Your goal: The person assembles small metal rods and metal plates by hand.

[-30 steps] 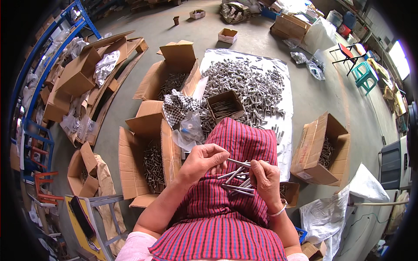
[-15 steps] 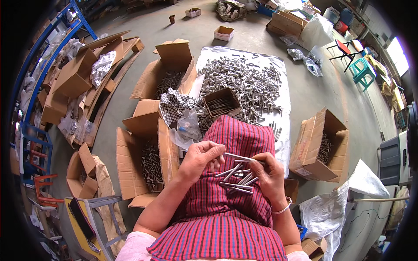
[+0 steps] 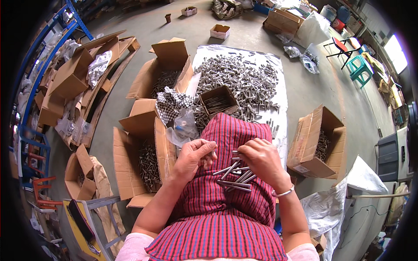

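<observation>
Two half-curled hands (image 3: 191, 160) (image 3: 263, 160), contents unclear, are near several rods (image 3: 236, 184) on one striped apron (image 3: 213, 237).

No word, number or sign can be read with certainty. Faint reddish printing is borne by the side of the open cardboard carton (image 3: 306, 143) at the right, but its characters are too blurred to be made out. A small pale label (image 3: 301, 169) is seen near the lower corner of the same carton, and nothing on it can be deciphered. Small marks are also shown on the front of the little white box (image 3: 219, 34) on the floor at the far end, too tiny to be told as letters or pattern.
</observation>
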{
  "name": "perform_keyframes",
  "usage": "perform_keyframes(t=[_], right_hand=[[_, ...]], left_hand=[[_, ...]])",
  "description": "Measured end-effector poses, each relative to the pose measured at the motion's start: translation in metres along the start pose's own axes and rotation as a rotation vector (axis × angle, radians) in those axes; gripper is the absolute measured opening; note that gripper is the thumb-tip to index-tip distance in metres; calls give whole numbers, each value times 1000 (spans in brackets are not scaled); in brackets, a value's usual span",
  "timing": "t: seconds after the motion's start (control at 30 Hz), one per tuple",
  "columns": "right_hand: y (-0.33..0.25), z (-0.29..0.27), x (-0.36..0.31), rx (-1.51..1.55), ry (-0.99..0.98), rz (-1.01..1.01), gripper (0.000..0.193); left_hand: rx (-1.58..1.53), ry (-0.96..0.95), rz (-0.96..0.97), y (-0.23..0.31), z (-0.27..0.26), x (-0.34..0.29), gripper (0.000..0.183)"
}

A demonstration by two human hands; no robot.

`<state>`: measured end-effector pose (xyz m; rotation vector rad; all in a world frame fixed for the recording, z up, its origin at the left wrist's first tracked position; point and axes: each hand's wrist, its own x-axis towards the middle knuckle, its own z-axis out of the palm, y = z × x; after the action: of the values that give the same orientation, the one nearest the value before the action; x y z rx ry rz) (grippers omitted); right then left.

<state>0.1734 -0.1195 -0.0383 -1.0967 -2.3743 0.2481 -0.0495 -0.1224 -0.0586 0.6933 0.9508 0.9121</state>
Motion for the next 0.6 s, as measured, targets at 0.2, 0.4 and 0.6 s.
perform_keyframes(t=[0.2, 0.4, 0.6], right_hand=[[1, 22, -3, -142, -110, -4, 4], [-24, 20, -4, -152, -343, -163, 16], [-19, 24, -7, -87, -276, -128, 14]], left_hand=[[-5, 6, 11, -1, -16, 1, 21], [-8, 17, 10, -4, -22, 0, 21], [-27, -13, -1, 2, -18, -3, 24]])
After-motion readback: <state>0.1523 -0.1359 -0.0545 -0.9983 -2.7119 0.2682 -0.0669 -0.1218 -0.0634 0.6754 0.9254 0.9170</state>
